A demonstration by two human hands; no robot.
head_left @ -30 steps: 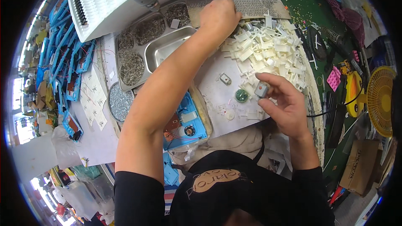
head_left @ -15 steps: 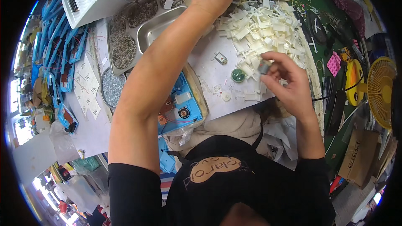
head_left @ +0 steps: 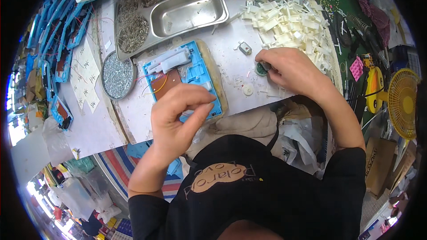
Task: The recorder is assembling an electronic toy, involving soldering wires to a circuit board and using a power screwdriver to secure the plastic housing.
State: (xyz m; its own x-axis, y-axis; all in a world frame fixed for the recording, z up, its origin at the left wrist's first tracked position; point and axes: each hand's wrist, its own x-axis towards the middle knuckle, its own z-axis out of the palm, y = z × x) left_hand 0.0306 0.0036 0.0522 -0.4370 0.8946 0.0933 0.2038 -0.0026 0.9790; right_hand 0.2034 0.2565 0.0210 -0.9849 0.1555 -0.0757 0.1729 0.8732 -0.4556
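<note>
My right hand (head_left: 291,69) pinches a small grey metal motor (head_left: 266,66), mostly hidden by the fingers. It is held at a small round green pot (head_left: 260,70); I cannot tell if they touch. A second small motor (head_left: 244,48) lies on the white table just beyond. My left hand (head_left: 178,118) hovers over the near part of a blue plastic housing (head_left: 202,73), thumb and fingers curled together. Whatever its fingertips hold, if anything, is too small to see. Inside the housing sit a brown circuit board (head_left: 165,84), thin wires and a pale plastic part (head_left: 173,60).
A heap of cream plastic parts (head_left: 289,29) lies at the far right. Behind the housing stands a metal tray (head_left: 189,13) with small metal pieces in its compartments. A round dish of tiny screws (head_left: 118,78) is left; a yellow fan (head_left: 402,102) stands right.
My left hand has come back from the far edge of the table to above the blue housing. My right hand has lowered the motor leftward to the green pot.
</note>
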